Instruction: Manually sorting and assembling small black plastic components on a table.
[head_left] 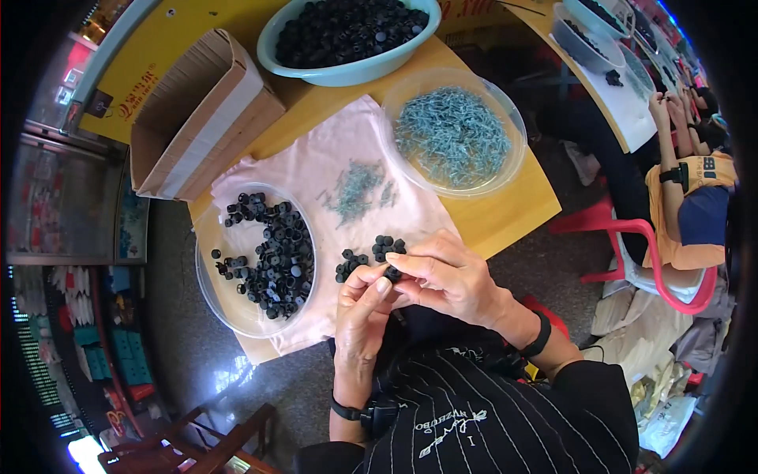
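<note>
We are looking down at our own two hands meeting over the near edge of a yellow table (505, 209). Our left hand (362, 312) and right hand (442, 276) are both pinched together on one small black round part (392, 272), fingertips closed around it from either side, just above the pale pink cloth (316, 170) spread over the tabletop.

Just beyond our fingers a small heap of the same black parts (371, 254) lies loose on the cloth. To the left sits a clear shallow plastic dish (213, 296) half filled with more of them, short ribbed rings with a hole through the middle, matte and dark. Between the dish and the far side, a thin scatter of grey-blue pins (355, 188) lies on the cloth, fine and straight like small nails.

Further back on the right stands a clear round tub (513, 154) heaped with the same grey-blue pins, a dense bristly mass. Behind it a light blue plastic basin (347, 73) is piled with black parts. At the far left an open cardboard box (201, 118) lies on its side, brown outside with pale layered edges.

Nothing lies between our hands and the heap; only our own thumbs hide most of the held part. At the right edge another person's arms (671, 158) work at a separate table, seated on a red plastic chair (632, 237)
</note>
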Action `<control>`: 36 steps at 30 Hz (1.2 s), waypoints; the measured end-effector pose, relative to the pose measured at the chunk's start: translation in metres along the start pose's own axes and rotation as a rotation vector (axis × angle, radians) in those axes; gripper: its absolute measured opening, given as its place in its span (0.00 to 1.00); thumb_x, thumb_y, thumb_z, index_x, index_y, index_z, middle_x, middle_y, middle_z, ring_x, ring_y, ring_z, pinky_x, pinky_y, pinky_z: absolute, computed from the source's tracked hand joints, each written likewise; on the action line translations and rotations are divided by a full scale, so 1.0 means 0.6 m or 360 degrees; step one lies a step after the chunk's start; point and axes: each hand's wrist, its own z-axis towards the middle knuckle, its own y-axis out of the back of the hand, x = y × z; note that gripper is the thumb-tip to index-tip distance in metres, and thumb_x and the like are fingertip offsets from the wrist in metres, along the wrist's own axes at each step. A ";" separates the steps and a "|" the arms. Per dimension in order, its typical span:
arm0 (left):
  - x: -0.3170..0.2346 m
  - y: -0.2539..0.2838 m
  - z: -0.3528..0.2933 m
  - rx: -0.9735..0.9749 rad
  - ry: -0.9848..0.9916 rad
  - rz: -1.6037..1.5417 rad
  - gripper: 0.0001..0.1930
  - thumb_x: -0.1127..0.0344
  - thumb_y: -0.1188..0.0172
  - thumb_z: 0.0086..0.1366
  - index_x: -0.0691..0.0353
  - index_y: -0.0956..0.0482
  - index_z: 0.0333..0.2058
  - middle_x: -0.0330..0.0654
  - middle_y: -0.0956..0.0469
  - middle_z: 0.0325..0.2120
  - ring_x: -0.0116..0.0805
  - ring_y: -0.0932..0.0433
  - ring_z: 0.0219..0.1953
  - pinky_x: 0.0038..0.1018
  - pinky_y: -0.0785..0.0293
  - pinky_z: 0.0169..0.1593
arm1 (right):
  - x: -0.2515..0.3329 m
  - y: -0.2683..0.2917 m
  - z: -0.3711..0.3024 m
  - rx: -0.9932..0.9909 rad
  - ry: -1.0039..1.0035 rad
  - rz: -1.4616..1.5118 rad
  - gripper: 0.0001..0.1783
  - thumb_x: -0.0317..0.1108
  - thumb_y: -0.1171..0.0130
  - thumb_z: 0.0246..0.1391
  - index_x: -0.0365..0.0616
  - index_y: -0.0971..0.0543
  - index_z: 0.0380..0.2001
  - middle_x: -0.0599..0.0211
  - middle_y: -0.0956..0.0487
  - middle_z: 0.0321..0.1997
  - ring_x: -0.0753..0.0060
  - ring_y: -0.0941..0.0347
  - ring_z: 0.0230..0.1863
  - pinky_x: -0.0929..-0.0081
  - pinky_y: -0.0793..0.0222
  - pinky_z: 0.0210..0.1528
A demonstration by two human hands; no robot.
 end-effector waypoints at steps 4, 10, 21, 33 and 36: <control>0.010 0.006 0.004 0.0021 0.0051 -0.0146 0.04 0.72 0.41 0.64 0.60 0.22 0.38 0.45 0.20 0.41 0.38 0.21 0.45 0.39 0.25 0.52 | -0.003 -0.003 0.002 -0.0052 -0.0004 0.0026 0.21 0.21 0.32 0.37 0.39 0.20 0.41 0.65 0.23 0.36 0.64 0.27 0.36 0.72 0.28 0.39; 0.013 0.002 0.003 0.0006 0.0085 -0.0209 0.04 0.71 0.40 0.64 0.60 0.21 0.38 0.42 0.19 0.40 0.35 0.21 0.45 0.35 0.26 0.53 | -0.005 -0.004 0.007 -0.0052 0.0028 0.0007 0.19 0.21 0.34 0.38 0.40 0.20 0.39 0.66 0.23 0.34 0.64 0.27 0.35 0.73 0.28 0.38; -0.005 -0.025 -0.013 0.0014 -0.0132 0.0024 0.07 0.76 0.40 0.62 0.64 0.21 0.39 0.46 0.20 0.41 0.39 0.21 0.46 0.37 0.26 0.54 | 0.015 0.029 0.019 0.0098 -0.0008 0.0192 0.20 0.21 0.33 0.43 0.40 0.20 0.43 0.65 0.23 0.36 0.70 0.26 0.34 0.77 0.28 0.36; -0.004 -0.029 -0.016 0.0013 -0.0504 0.0518 0.12 0.81 0.41 0.61 0.70 0.22 0.44 0.50 0.21 0.42 0.40 0.19 0.42 0.39 0.19 0.49 | 0.032 0.048 0.014 0.0197 -0.0573 0.0656 0.12 0.22 0.39 0.52 0.36 0.19 0.42 0.65 0.22 0.35 0.74 0.24 0.33 0.80 0.28 0.35; -0.005 -0.026 -0.015 0.0024 -0.0445 0.0480 0.11 0.80 0.41 0.61 0.70 0.22 0.44 0.50 0.21 0.42 0.40 0.19 0.42 0.38 0.19 0.49 | 0.030 0.049 0.014 0.0203 -0.0470 0.0583 0.13 0.22 0.38 0.52 0.38 0.19 0.42 0.64 0.22 0.36 0.72 0.23 0.35 0.79 0.27 0.35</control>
